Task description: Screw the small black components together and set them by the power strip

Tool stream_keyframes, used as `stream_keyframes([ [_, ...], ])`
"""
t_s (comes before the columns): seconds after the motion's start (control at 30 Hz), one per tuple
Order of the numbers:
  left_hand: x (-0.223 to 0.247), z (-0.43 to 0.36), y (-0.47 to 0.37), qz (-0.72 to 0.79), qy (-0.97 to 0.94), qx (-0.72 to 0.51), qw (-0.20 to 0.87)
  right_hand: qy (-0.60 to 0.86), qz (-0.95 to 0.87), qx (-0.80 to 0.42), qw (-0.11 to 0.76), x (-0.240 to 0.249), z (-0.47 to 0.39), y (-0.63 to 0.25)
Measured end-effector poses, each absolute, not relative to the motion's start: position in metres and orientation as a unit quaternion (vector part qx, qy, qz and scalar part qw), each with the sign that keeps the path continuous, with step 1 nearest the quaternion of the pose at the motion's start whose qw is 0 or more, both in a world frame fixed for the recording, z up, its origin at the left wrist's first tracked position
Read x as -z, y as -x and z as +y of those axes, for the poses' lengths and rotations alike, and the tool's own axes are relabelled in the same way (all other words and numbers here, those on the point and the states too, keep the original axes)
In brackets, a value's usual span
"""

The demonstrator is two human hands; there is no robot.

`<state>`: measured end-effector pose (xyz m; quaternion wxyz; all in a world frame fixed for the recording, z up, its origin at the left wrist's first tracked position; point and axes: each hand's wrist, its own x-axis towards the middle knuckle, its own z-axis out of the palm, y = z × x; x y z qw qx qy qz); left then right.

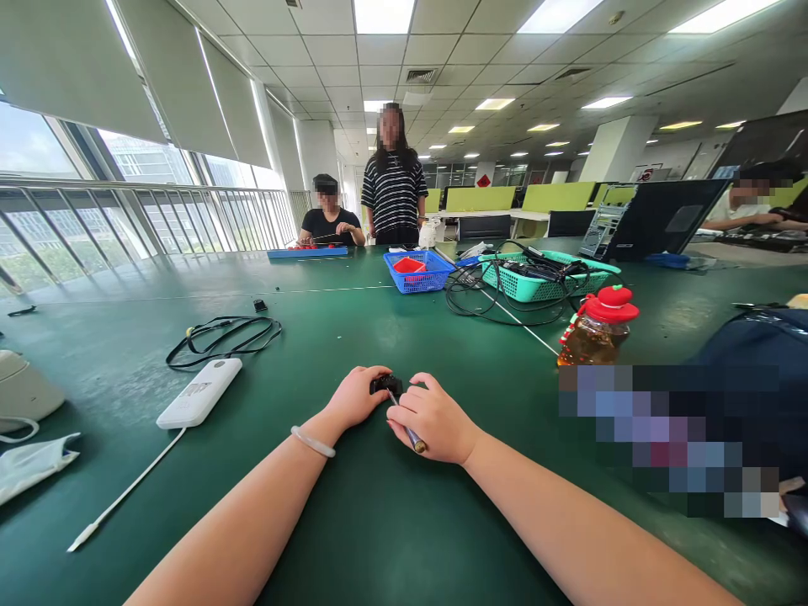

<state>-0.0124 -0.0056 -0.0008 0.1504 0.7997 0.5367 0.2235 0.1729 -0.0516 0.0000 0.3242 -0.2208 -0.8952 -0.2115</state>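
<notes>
Near the middle of the green table, my left hand (359, 396) grips a small black object (386, 385) between its thumb and fingers. A pale bracelet (313, 442) circles my left wrist. My right hand (432, 418) is closed around a thin screwdriver-like tool (415, 439). The tool's shaft points up and left, and its tip meets or comes very close to the front of the black object. Its brownish handle end sticks out below my right fingers.
Left: a white power bank (200, 393) with a cable, a black cable coil (224, 341), a mask (34, 465). Ahead: a blue basket (420, 280), a green basket (536, 289) with cables. Right: a red-lidded bottle (597, 332), a dark bag (751, 370). Two people are across the table.
</notes>
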Motion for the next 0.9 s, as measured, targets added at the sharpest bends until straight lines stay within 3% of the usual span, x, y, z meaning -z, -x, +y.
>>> stream_keyframes([
  [0.5,0.002,-0.005,0.013,0.54,-0.796,-0.227,0.155,0.237,-0.921,0.187,0.246,-0.001,-0.052,-0.175],
  [0.9,0.0,-0.006,0.014,0.535,-0.801,-0.223,0.151,0.253,-0.923,0.176,0.231,-0.01,-0.055,-0.18],
])
